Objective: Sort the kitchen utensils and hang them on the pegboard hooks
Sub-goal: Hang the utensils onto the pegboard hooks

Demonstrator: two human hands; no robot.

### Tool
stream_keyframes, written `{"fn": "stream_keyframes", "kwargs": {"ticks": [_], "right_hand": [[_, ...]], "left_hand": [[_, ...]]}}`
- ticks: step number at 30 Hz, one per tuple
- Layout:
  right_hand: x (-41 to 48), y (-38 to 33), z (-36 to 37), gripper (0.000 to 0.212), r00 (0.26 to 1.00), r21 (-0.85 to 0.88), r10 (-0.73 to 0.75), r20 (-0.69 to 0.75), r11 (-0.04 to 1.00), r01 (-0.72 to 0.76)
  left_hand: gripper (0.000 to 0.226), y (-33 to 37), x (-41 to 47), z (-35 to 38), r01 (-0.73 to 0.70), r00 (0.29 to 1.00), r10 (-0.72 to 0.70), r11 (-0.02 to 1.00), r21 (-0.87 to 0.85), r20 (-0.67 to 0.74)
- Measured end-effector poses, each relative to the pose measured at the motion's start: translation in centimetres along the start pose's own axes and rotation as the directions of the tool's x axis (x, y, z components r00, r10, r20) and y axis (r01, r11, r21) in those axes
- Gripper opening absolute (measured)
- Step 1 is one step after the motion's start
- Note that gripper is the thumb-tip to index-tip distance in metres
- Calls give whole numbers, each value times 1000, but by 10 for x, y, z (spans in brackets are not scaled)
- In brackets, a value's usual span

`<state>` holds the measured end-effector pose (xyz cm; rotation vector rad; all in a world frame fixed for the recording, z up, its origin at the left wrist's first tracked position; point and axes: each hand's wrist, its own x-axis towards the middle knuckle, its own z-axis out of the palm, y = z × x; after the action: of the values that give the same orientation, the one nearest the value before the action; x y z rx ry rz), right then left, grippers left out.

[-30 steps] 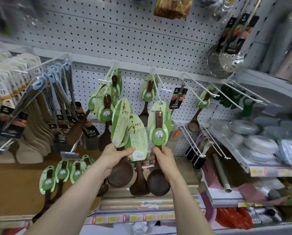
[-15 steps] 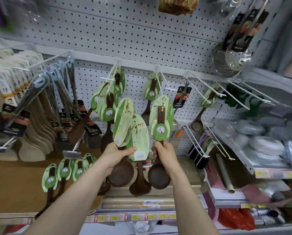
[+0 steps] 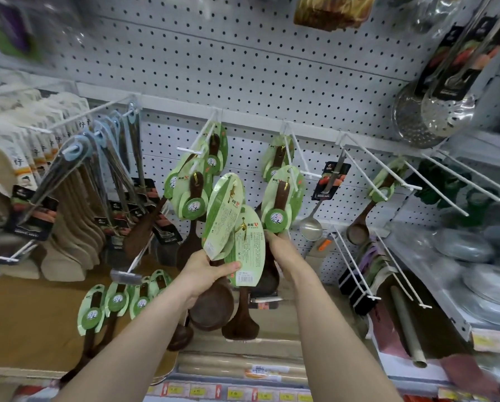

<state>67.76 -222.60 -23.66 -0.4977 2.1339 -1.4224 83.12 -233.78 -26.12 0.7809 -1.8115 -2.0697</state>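
Left hand (image 3: 205,274) grip closed on two carded wooden spoons (image 3: 234,227), right hand (image 3: 280,250) grip closed on third spoon (image 3: 280,198), its card at white hook (image 3: 296,158), pegboard (image 3: 243,68) behind

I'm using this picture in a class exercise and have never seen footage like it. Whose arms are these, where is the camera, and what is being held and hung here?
There is no machine here: a person wears a wide-angle camera on the head, so you look down their own arms. They face a shop pegboard with white wire hooks. The left hand grips two dark wooden spoons with green cards. The right hand holds a third spoon's handle just below its card, raised to a hook where a similar spoon hangs. Whether it is on the hook is unclear. More green-carded spoons hang to the left and lie on the wooden shelf below. Steel skimmers hang upper right.
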Motion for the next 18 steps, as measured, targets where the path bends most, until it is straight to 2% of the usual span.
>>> {"fn": "stream_keyframes", "kwargs": {"ticks": [3, 5, 8, 9, 11, 13, 16, 18], "right_hand": [[19, 3, 0, 27, 999, -88, 29, 21, 996, -27], [17, -1, 1, 20, 999, -114, 30, -29, 993, -34], [2, 0, -1, 11, 988, -44, 51, -147, 997, -58], [-7, -1, -3, 17, 989, 9, 57, -138, 998, -56], [-22, 1, -4, 32, 994, 190, 104, -25, 977, -97], [-39, 7, -6, 34, 986, 312, 132, 106, 937, -159], [-52, 26, -8, 27, 969, 266, 95, 229, 951, -156], [-62, 37, -7, 37, 943, 163, 102, 317, 974, -161]], "left_hand": [[48, 2, 7, 1, -5, 1000, 5, 1000, -8, -2], [51, 2, 11, 2, -15, 1000, 15, 1000, -8, -2], [50, -1, 11, 4, -20, 999, 20, 1000, -18, -33], [49, -2, 11, 5, -23, 999, 22, 999, -28, -42], [45, -4, 9, 7, -27, 999, 24, 998, -52, -45], [43, -8, 8, 10, -26, 999, 23, 997, -73, -35], [40, -12, 4, 12, -25, 1000, 24, 994, -110, -4], [38, -13, 1, 14, -23, 999, 29, 990, -136, 40]]}}
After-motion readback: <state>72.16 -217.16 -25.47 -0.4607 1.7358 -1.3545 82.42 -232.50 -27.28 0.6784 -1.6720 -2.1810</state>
